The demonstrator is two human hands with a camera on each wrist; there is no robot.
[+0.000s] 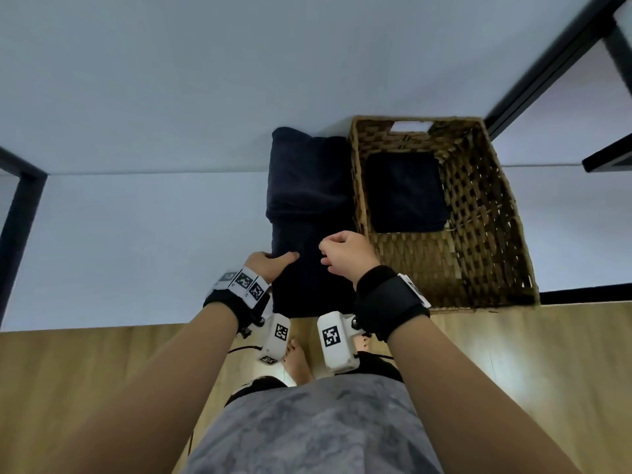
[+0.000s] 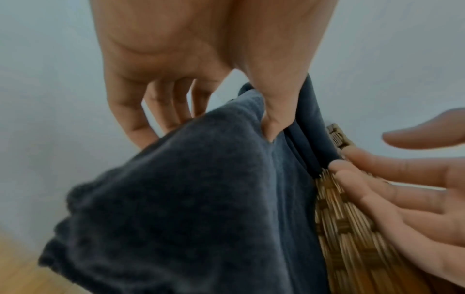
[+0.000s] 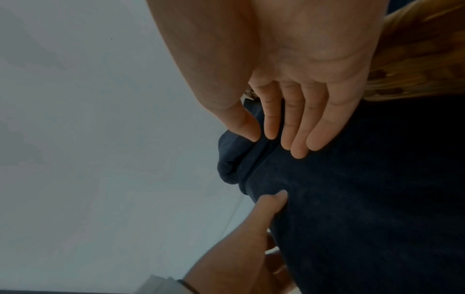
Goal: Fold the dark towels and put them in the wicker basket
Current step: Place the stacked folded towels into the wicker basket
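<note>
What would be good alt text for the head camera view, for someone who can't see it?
A person's left hand grips the near left edge of a dark towel on a white table, while the right hand hovers above it. Beside it, a wicker basket holds one folded dark towel.

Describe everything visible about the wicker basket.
The wicker basket is rectangular, woven from brown strips in an open lattice, with a cut-out handle slot in its far wall. It stands upright on the white table, right of the dark towel being folded, whose edge lies against its side. One folded dark towel lies flat inside.
</note>
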